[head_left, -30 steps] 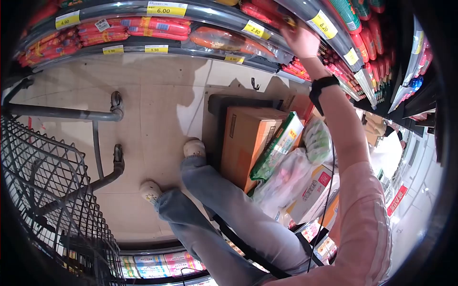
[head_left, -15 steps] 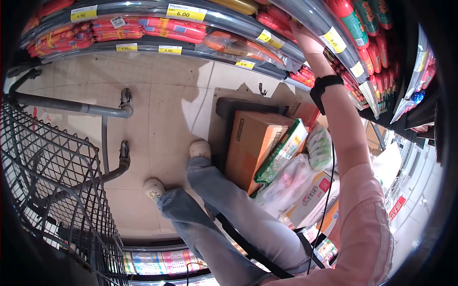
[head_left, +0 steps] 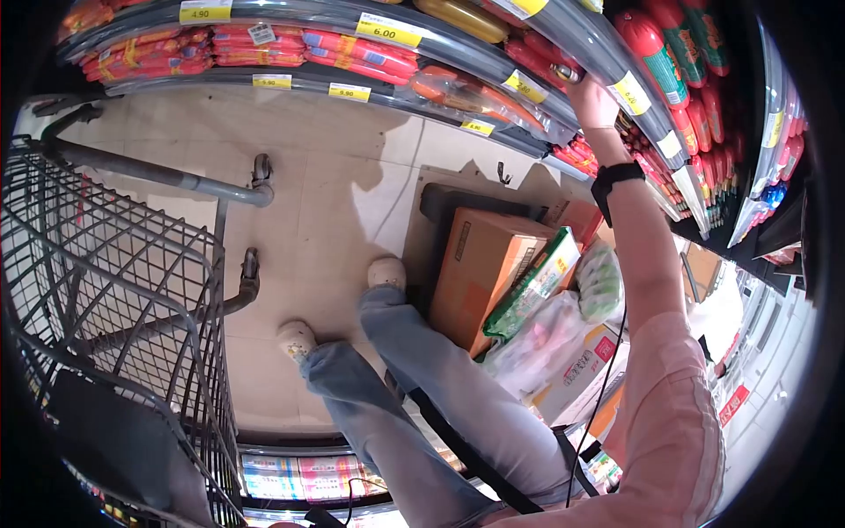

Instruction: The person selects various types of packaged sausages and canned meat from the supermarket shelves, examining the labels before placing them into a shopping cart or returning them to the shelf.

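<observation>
My right hand point(head_left: 593, 100), with a black band on the wrist, reaches to the shelf at the upper right. Its fingers are curled and partly hidden by the shelf rail. At the fingertips shows the small dark-and-gold end of an item point(head_left: 566, 73); the rest of it cannot be made out. Around the hand lie red-wrapped sausages point(head_left: 531, 55) and a price tag point(head_left: 525, 87) on the rail. Large red and green sausages point(head_left: 662, 66) stand on the tier to the right. My left hand is out of view.
A wire shopping cart point(head_left: 132, 264) stands at the left. Beside my legs, a dark trolley carries a cardboard box point(head_left: 475, 264), a green packet point(head_left: 532, 283) and plastic bags point(head_left: 539, 343). Red sausage packs point(head_left: 361, 55) line the shelf at the top.
My right hand has drawn back a little from behind the rail, and a small dark-and-gold end now shows at its fingers. The view has shifted, so the shelf and cart sit further right.
</observation>
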### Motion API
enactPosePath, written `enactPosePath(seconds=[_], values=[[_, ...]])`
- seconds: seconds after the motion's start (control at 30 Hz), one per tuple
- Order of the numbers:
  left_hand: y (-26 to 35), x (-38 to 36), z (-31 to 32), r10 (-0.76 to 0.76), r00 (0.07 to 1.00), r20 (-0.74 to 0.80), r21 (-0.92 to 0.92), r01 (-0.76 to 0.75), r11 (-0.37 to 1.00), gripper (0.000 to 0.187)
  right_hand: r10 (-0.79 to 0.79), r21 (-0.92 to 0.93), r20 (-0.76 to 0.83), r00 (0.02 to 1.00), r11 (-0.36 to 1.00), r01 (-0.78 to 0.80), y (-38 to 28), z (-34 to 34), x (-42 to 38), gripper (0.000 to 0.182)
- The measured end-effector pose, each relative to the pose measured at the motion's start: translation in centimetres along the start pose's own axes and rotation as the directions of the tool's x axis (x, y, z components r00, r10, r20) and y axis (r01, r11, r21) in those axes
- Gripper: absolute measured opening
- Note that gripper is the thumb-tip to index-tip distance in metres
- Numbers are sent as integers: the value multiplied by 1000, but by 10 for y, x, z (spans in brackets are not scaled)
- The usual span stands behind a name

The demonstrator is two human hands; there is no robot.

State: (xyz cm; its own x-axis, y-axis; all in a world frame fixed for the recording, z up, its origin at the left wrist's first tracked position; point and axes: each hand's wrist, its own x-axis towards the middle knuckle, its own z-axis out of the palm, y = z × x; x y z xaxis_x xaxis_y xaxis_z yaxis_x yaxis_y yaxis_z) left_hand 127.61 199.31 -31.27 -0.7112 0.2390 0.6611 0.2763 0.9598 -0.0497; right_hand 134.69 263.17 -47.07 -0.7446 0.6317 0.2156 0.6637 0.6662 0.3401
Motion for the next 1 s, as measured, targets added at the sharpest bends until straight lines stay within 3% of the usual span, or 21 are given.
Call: enactPosePath(seconds=[0.07, 0.13, 0.2, 0.27, 0.3, 0.33, 0.4, 0.43, 0.47, 0.5, 0.53, 0.57, 0.63, 0.73, 0.77, 0.8, 0.87, 0.9, 0.93, 0.97, 1.0], values=[[6, 4, 2, 37, 999, -6, 15, -37, 999, 35, 52, 83, 185, 981, 994, -69, -18, -9, -9, 45], [16, 8, 4, -1, 1000, -3, -2, 1, 1000, 35, -311, 179, -256, 915, 915, 361, -42, -36, -15, 42], [22, 11, 1, -72, 997, 41, -12, 73, 997, 33, -441, 279, -293, 848, 809, 517, -50, -38, -24, 42], [17, 11, -2, -5, 996, 89, -17, 7, 1000, 32, -511, 413, -328, 794, 679, 607, -70, -56, -38, 40], [20, 9, -6, -136, 984, 115, -100, 148, 984, 40, -534, 446, -365, 763, 619, 646, -85, -80, -44, 30], [44, 33, -16, 66, 988, 143, 79, -78, 994, 52, -477, 546, -352, 806, 594, 590, -101, -101, -57, 32], [-5, -37, -62, -108, 972, 207, 478, -4, 878, 57, -496, 866, -170, 852, 337, 369, -119, -142, -78, 41], [17, -17, -66, 155, 842, 517, -135, -98, 986, 57, -426, 972, -23, 905, 201, 119, -135, -166, -99, 42], [56, 10, -59, 525, 642, 559, -695, 17, 719, 58, -551, 967, 234, 801, 44, -251, -143, -202, -102, 37], [88, 21, -44, 401, 581, 708, -636, 278, 720, 104, -603, 904, 242, 761, -145, -402, -153, -218, -114, 35], [110, 24, -15, 401, 570, 717, -685, 470, 556, 108, -704, 789, 253, 664, -247, -562, -159, -228, -129, 32], [130, 30, 4, 318, 401, 859, -506, 761, 406, 106, -760, 868, 100, 642, -248, -430, -167, -238, -128, 30], [146, 24, 36, 600, 13, 800, -69, 995, 70, 88, -705, 821, 181, 686, -275, -500, -184, -260, -146, 28], [159, 31, 54, 709, 25, 704, 31, 997, -66, 70, -736, 884, 123, 666, -223, -410, -193, -267, -136, 32], [156, 16, 57, 647, 125, 752, 0, 982, -189, 53, -790, 938, 56, 611, -167, -303, -193, -266, -126, 36], [154, 18, 60, 644, 127, 755, -4, 982, -189, 53, -791, 938, 51, 610, -172, -301, -191, -259, -117, 36], [149, 26, 66, 770, -226, 597, 258, 963, 83, 41, -931, 855, 52, 361, -146, -498, -182, -234, -94, 46], [156, 39, 62, 757, -150, 635, 309, 948, -71, 29, -873, 865, 85, 480, -174, -471, -176, -209, -86, 47], [154, 36, 63, 759, -163, 631, 321, 945, -63, 29, -802, 875, 117, 586, -195, -442, -170, -181, -76, 48], [152, 31, 64, 757, -161, 634, 277, 960, -28, 29, -726, 885, 271, 632, -70, -460, -165, -162, -57, 46], [149, 27, 63, 754, -157, 638, 232, 973, 7, 28, -498, 898, 327, 803, 428, -101, -165, -147, -39, 43]])
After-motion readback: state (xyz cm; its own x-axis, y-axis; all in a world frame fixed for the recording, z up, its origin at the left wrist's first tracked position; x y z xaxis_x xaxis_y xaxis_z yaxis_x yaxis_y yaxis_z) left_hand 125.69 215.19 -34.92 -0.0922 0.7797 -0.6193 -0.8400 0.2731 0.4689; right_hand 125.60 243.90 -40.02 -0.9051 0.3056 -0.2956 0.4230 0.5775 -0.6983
